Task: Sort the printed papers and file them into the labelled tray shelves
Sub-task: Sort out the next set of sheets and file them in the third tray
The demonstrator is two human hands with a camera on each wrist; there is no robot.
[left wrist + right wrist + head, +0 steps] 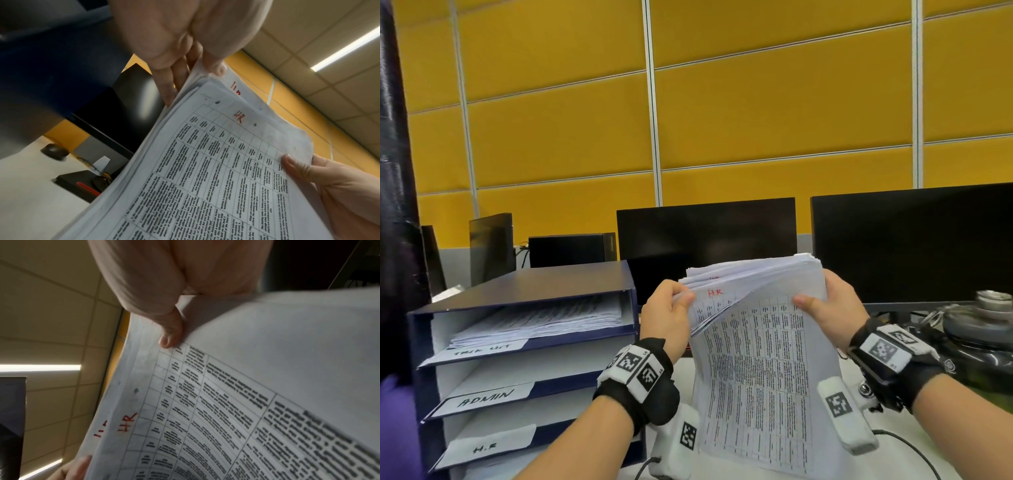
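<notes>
Both my hands hold the paper stack [763,359].
My left hand [666,317] and right hand [837,310] pinch its top corners.

white desk [914,455] carries blue tray shelf unit [527,284] at left, labels ADMIN [484,397] and H.R [484,447]; top shelf holds paper pile [541,320]; two dark monitors [705,236] behind, black cable [907,442] lying right

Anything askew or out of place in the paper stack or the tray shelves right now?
Only the paper stack: its top edges are fanned and uneven between the left hand and right hand. The tray shelves look orderly.
</notes>
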